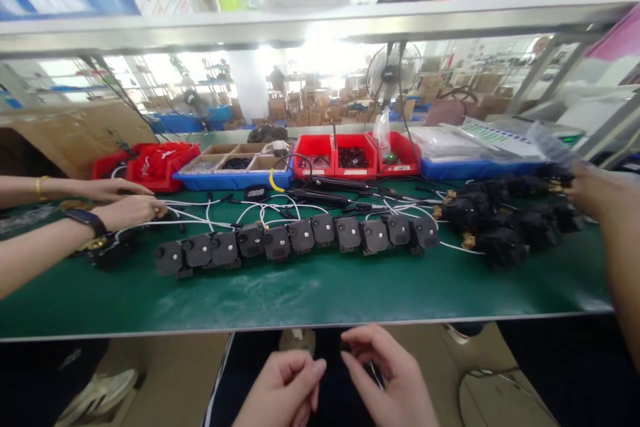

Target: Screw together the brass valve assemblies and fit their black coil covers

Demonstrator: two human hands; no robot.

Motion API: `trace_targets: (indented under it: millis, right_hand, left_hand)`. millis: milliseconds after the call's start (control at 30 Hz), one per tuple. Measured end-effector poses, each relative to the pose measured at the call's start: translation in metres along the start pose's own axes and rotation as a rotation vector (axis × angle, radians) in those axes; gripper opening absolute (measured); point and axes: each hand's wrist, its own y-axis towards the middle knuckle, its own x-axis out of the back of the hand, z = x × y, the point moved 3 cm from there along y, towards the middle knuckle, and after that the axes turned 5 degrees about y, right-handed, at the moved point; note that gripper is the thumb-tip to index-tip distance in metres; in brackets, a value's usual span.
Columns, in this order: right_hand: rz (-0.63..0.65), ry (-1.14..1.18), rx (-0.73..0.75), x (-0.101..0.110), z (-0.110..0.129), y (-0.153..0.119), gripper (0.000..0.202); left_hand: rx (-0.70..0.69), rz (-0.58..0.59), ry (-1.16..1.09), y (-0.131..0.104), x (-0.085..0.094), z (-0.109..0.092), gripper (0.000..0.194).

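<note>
Below the front edge of the table, over my lap, are both my hands. My left hand (286, 387) is closed, thumb pressed to the curled fingers; whatever lies inside it is hidden. Just to the right, my right hand (387, 377) pinches a small black part (345, 347) between thumb and fingertips, and a thin white cable shows beside its palm. Beyond the edge, a row of black box-shaped units (277, 242) with white cables (280, 207) lies across the green table (300, 293). Neither hand touches them.
Co-workers' hands work at the left (117, 203) and right (595, 190). Behind the units stand red bins (306, 165), a divided blue tray (235, 180) and black screwdriver-like tools (320, 197). More black units (500, 240) lie at right. A shelf (320, 23) crosses overhead.
</note>
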Motion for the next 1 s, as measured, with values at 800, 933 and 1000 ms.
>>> trace_targets:
  millis: [800,933,1000]
  right_hand:
    - [0.189,-0.483,-0.049,0.011,-0.008,0.095,0.035]
    - [0.258,-0.585,-0.036,0.006,-0.005,0.100,0.025]
    - [0.248,-0.561,0.023,0.006,0.004,0.107,0.023]
  left_hand:
    - [-0.319,0.281,1.029,0.166,0.116,-0.218,0.043]
    - [-0.231,0.459,0.881,0.171,0.109,-0.217,0.054]
    - [-0.214,0.487,0.860,0.172,0.106,-0.216,0.059]
